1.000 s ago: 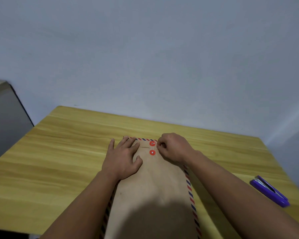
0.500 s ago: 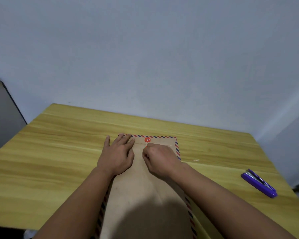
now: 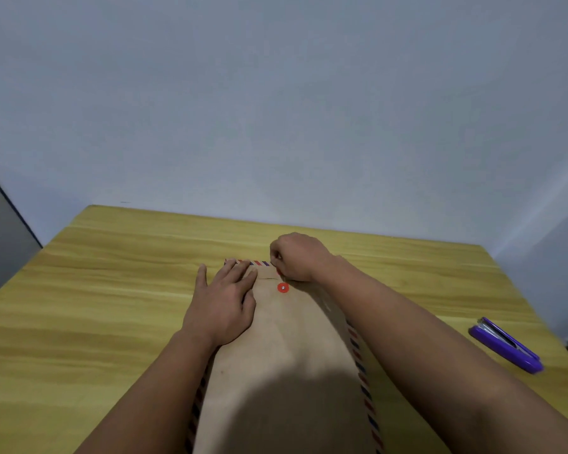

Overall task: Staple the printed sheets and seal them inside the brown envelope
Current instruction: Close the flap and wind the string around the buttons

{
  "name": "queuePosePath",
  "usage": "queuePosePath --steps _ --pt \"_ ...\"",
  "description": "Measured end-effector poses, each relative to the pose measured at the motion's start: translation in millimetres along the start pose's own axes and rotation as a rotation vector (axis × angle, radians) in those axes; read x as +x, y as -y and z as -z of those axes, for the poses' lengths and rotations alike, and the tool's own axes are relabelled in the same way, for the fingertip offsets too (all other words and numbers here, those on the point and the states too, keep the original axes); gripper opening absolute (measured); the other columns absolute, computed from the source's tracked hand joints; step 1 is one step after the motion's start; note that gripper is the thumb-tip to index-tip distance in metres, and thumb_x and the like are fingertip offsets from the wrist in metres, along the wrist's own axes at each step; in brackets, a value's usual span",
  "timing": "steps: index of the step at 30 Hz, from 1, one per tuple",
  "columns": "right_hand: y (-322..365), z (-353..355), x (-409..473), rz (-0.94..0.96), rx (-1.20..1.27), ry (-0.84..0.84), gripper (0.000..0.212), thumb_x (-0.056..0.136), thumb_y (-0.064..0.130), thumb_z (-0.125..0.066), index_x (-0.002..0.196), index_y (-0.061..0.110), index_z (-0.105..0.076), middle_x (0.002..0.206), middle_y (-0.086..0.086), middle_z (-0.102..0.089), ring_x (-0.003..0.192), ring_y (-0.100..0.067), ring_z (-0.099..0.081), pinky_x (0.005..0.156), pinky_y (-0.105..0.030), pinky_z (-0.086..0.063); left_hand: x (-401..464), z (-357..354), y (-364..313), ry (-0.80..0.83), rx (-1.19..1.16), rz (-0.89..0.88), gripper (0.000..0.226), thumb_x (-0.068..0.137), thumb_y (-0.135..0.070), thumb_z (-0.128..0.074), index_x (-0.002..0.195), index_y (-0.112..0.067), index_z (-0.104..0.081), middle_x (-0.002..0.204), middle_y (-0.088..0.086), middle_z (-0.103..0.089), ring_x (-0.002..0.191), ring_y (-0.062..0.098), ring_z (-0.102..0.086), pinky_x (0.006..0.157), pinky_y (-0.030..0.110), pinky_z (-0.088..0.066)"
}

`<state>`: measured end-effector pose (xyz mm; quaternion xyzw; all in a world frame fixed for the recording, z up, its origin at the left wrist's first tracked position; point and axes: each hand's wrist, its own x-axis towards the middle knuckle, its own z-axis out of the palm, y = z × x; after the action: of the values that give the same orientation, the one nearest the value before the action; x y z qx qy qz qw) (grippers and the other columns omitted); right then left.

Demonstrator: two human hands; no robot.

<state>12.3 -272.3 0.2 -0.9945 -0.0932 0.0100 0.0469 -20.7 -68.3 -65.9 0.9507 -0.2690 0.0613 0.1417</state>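
Observation:
A brown envelope (image 3: 286,348) with a red-and-blue striped border lies lengthwise on the wooden table (image 3: 112,306), its flap end pointing away from me. My left hand (image 3: 223,299) rests flat on the envelope's upper left part, fingers straight. My right hand (image 3: 297,257) is curled at the flap end and pinches a thin closure string that runs down toward the lower red button (image 3: 283,288). The upper red button is hidden under that hand. The printed sheets are not visible.
A purple stapler (image 3: 505,345) lies on the table at the right, near the edge. A grey cabinet side (image 3: 0,240) stands off the table's left. A pale wall rises behind the table's far edge.
My right hand has moved from the lower button up and away to the flap's top edge, uncovering the lower button and covering the upper one. My left hand stays flat on the envelope.

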Motion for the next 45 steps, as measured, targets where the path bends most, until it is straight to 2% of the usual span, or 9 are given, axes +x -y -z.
queuePosePath --steps 4,7,16,19,25,32,38,43,45 --pt "-17.6 -10.6 -28.6 -0.074 0.087 -0.138 0.014 0.097 0.021 -0.053 0.098 0.019 -0.067 0.101 0.000 -0.071 0.095 -0.027 -0.063 0.069 -0.036 -0.048 0.2 -3.2 0.9 -0.025 -0.009 0.011 0.063 0.091 -0.041 -0.025 0.148 -0.027 -0.048 0.161 -0.008 -0.036 0.154 0.015 -0.021 0.121 0.064 -0.011" --pt "-23.3 -13.4 -53.6 -0.053 0.078 -0.183 0.015 0.099 0.024 -0.052 0.100 0.018 -0.066 0.102 -0.001 -0.068 0.094 -0.029 -0.063 0.071 -0.038 -0.049 0.0 -2.3 -0.4 -0.019 -0.006 0.018 0.065 0.090 -0.042 -0.023 0.148 -0.028 -0.049 0.162 -0.009 -0.036 0.154 0.015 -0.020 0.121 0.064 -0.010" --pt "-5.0 -22.6 -100.7 0.124 -0.099 -0.206 0.021 0.100 0.024 -0.049 0.096 0.014 -0.067 0.095 -0.004 -0.063 0.076 -0.035 -0.065 0.060 -0.044 -0.053 -1.3 0.6 -3.6 -0.024 -0.024 0.034 0.064 0.090 -0.041 -0.024 0.147 -0.029 -0.050 0.161 -0.008 -0.037 0.153 0.015 -0.023 0.121 0.063 -0.011" --pt "1.4 -23.7 -105.8 0.141 -0.134 -0.202 0.020 0.100 0.022 -0.050 0.098 0.013 -0.067 0.095 -0.006 -0.063 0.073 -0.038 -0.064 0.057 -0.041 -0.045 -1.4 0.4 -3.2 -0.020 -0.025 0.036 0.065 0.090 -0.041 -0.023 0.147 -0.029 -0.050 0.161 -0.008 -0.037 0.153 0.015 -0.023 0.121 0.063 -0.011" --pt "8.7 -23.2 -106.4 0.123 -0.086 -0.204 0.022 0.100 0.022 -0.049 0.096 0.013 -0.068 0.092 -0.006 -0.064 0.077 -0.035 -0.064 0.062 -0.044 -0.052 -1.2 -0.2 -2.5 -0.025 -0.031 0.038 0.066 0.090 -0.042 -0.022 0.148 -0.029 -0.049 0.161 -0.008 -0.036 0.153 0.015 -0.022 0.122 0.063 -0.009" --pt "30.1 -28.8 -87.6 0.132 -0.002 -0.193 0.020 0.105 0.024 -0.046 0.104 0.017 -0.064 0.104 -0.004 -0.066 0.088 -0.032 -0.063 0.066 -0.039 -0.040 -1.6 0.1 -2.4 -0.018 -0.029 0.035 0.068 0.089 -0.043 -0.019 0.149 -0.029 -0.047 0.163 -0.009 -0.034 0.154 0.014 -0.019 0.122 0.062 -0.008" --pt "24.9 -12.5 -49.6 0.218 -0.132 -0.152 0.017 0.104 0.019 -0.049 0.102 0.017 -0.065 0.101 -0.006 -0.062 0.082 -0.035 -0.063 0.061 -0.039 -0.034 -2.1 3.8 -3.8 -0.002 -0.029 0.022 0.062 0.092 -0.039 -0.025 0.150 -0.030 -0.043 0.163 -0.009 -0.032 0.155 0.014 -0.016 0.122 0.061 -0.007" --pt "1.8 -2.6 -22.6 0.304 -0.170 -0.124 0.010 0.099 0.019 -0.054 0.094 0.020 -0.063 0.093 0.000 -0.058 0.066 -0.027 -0.050 0.058 -0.036 -0.035 -2.4 2.9 -3.8 -0.043 -0.040 0.019 0.058 0.091 -0.038 -0.031 0.145 -0.029 -0.052 0.159 -0.008 -0.040 0.153 0.016 -0.024 0.121 0.064 -0.013" --pt "-2.0 -5.9 -16.7 0.290 -0.134 -0.137 0.016 0.101 0.022 -0.052 0.094 0.018 -0.066 0.093 0.000 -0.059 0.070 -0.029 -0.057 0.058 -0.036 -0.036 -2.3 1.6 -3.3 -0.056 -0.037 0.013 0.057 0.091 -0.038 -0.032 0.142 -0.029 -0.055 0.157 -0.007 -0.043 0.152 0.017 -0.028 0.119 0.065 -0.016"
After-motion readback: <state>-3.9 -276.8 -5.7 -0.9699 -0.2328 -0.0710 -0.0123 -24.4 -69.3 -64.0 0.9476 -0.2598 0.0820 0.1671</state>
